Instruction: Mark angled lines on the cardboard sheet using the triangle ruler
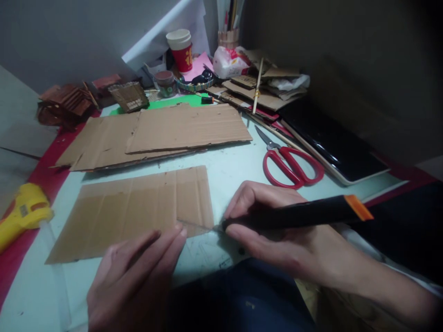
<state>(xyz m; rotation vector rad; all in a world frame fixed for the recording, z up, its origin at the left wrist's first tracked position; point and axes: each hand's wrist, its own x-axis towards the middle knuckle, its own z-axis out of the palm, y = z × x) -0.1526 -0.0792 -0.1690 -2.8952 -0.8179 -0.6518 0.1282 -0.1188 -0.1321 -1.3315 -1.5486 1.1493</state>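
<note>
A brown corrugated cardboard sheet [138, 210] lies flat on the pale cutting mat [228, 170] in front of me. My left hand [134, 276] rests on its near edge, fingers stretched flat and pressing it down. My right hand [277, 230] is closed around a black craft knife with an orange end [297, 213]. The knife's tip touches the sheet's near right corner, close to my left fingertips.
Red-handled scissors [290, 163] lie right of centre, beside a black tablet [332, 143]. Larger cardboard pieces [155, 133] sit behind the sheet. A yellow glue gun [22, 212] is at the left edge. Cups, cardboard scraps and a pen holder [228, 39] crowd the back.
</note>
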